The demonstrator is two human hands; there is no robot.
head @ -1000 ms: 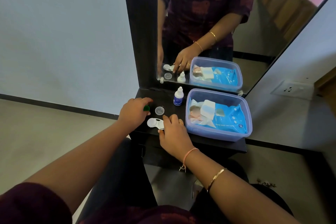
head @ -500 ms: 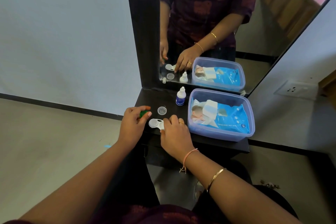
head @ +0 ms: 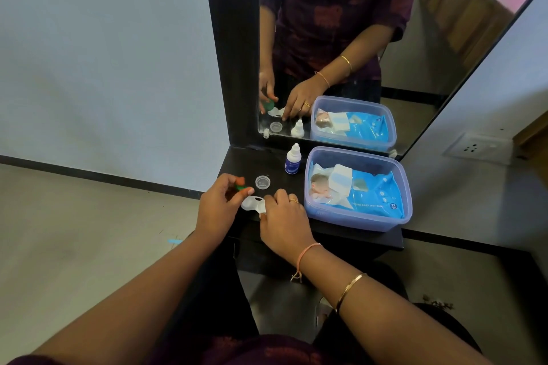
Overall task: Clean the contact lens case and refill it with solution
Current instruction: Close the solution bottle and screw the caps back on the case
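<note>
A white contact lens case (head: 251, 203) lies at the front left of the dark shelf (head: 243, 161). My right hand (head: 283, 224) rests on the case's right end and pins it down, hiding that half. My left hand (head: 218, 204) pinches a small green cap (head: 239, 187) between thumb and fingers just above the case's left well. A clear round cap (head: 262, 182) lies on the shelf behind the case. A small white solution bottle with a blue label (head: 292, 159) stands upright further back.
A blue plastic tub (head: 360, 221) with a pack of baby wet wipes (head: 370, 192) fills the shelf's right side. A dark-framed mirror (head: 341, 38) rises right behind the shelf. A wall socket (head: 477, 147) sits at the right. The shelf's front edge drops to the floor.
My left hand has drawn the green cap from the back left of the shelf toward the case's left well. My right hand has stayed on the case.
</note>
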